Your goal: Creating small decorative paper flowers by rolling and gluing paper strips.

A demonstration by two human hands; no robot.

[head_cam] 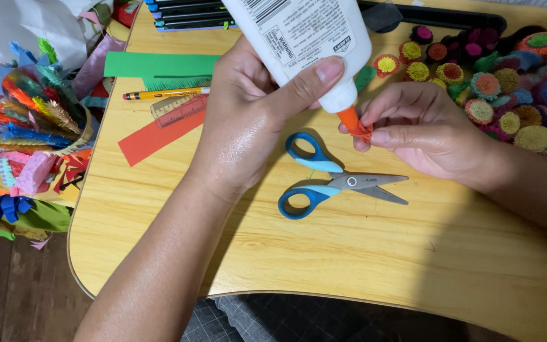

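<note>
My left hand (pixel 254 114) grips a white glue bottle (pixel 299 38) tipped downward, its orange nozzle (pixel 348 118) touching a small red-orange paper roll (pixel 363 132). My right hand (pixel 422 130) pinches that roll between thumb and fingers, just above the wooden table (pixel 349 253). Blue-handled scissors (pixel 330 180) lie partly spread on the table directly below both hands.
A pile of several fringed paper flowers (pixel 508 82) fills the right back. A red paper strip (pixel 156 136), ruler (pixel 178 107), yellow pencil (pixel 159 95) and green fringed paper (pixel 159 66) lie at left. Coloured paper scraps (pixel 26 126) heap beyond the left edge. Markers (pixel 191 16) sit at the back.
</note>
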